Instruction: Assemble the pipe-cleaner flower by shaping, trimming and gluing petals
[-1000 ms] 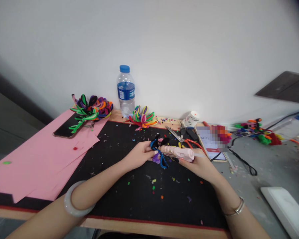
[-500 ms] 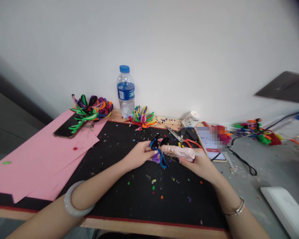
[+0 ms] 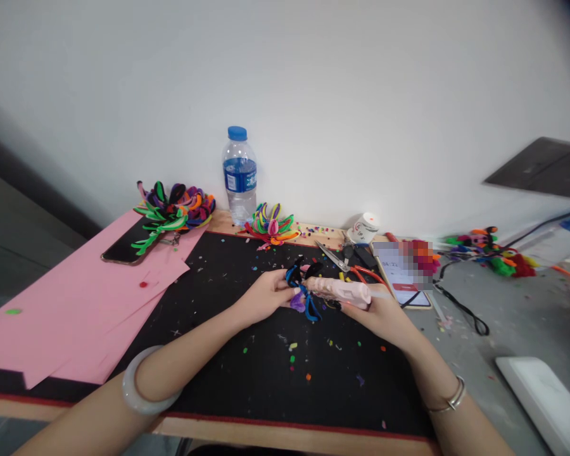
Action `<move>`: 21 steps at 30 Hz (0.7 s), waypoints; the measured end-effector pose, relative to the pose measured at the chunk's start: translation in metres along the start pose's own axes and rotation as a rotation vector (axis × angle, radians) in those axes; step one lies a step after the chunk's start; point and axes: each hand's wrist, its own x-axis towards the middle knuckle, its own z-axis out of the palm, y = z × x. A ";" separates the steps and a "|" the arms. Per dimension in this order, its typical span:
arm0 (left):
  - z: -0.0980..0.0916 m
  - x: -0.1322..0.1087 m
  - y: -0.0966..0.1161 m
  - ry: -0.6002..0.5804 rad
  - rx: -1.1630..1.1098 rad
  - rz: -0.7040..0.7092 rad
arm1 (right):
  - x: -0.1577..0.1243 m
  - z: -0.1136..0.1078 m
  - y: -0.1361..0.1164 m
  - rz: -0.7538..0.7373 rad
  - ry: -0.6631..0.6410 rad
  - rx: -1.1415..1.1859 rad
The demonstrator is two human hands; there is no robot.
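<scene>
Over the black mat (image 3: 247,380), my left hand (image 3: 266,296) is closed on a small pipe-cleaner piece (image 3: 310,304) with blue, black and purple loops. My right hand (image 3: 377,310) grips a pale pink glue gun (image 3: 344,291), whose nozzle end points left and meets the middle of the loops. A translucent glue stick juts from the gun's rear. Part of the right hand's fingers is hidden beneath the gun. Small coloured scraps lie scattered around both hands.
Behind stand a water bottle (image 3: 240,174) and a paper cup (image 3: 363,228). Scissors (image 3: 333,256), orange-handled pliers (image 3: 367,273) and a lit phone (image 3: 401,278) lie right of centre. Pipe-cleaner bundles (image 3: 270,223) line the wall. Pink paper (image 3: 85,304) and a dark phone (image 3: 128,244) are left.
</scene>
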 end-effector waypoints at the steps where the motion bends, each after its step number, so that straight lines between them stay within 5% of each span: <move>1: 0.000 0.000 0.000 -0.001 0.002 -0.001 | 0.000 0.000 -0.001 0.001 -0.007 0.008; 21: 0.000 0.000 0.001 -0.012 0.027 -0.011 | 0.000 0.000 -0.007 0.004 -0.033 0.008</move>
